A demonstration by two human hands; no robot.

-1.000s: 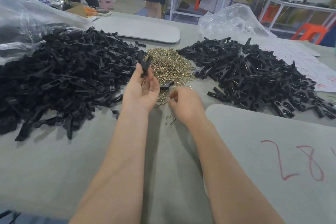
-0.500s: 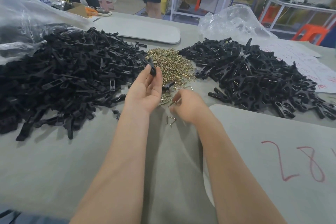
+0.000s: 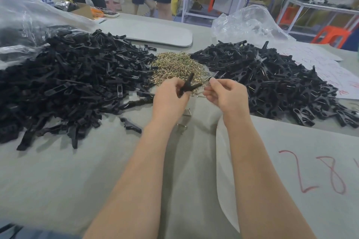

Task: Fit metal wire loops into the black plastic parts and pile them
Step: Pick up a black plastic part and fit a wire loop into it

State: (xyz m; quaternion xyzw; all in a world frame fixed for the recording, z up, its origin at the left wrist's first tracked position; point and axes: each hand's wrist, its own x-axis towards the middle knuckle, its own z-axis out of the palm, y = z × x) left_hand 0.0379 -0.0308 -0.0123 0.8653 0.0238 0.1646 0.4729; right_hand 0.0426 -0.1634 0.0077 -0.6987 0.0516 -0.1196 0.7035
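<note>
Black plastic part (image 3: 187, 85), head view, centre frame: the left hand (image 3: 169, 97) grips it at its joined end, two prongs splayed upward. The right hand (image 3: 226, 96) pinches a wire loop (image 3: 207, 85) between thumb and fingertips, just beside the part.

Handling estimate: the part is light and rigid, so hold it low, clear of the prongs. The loop is thin and springy and probably drops easily, so pinch it near its bend.

The loop heap (image 3: 176, 66) lies behind both hands, between the left pile (image 3: 77, 75) and the right pile (image 3: 272, 79). The bare counter (image 3: 77, 170) at lower left offers open room. The edge of the pale board (image 3: 291, 161) runs beneath the right forearm.
</note>
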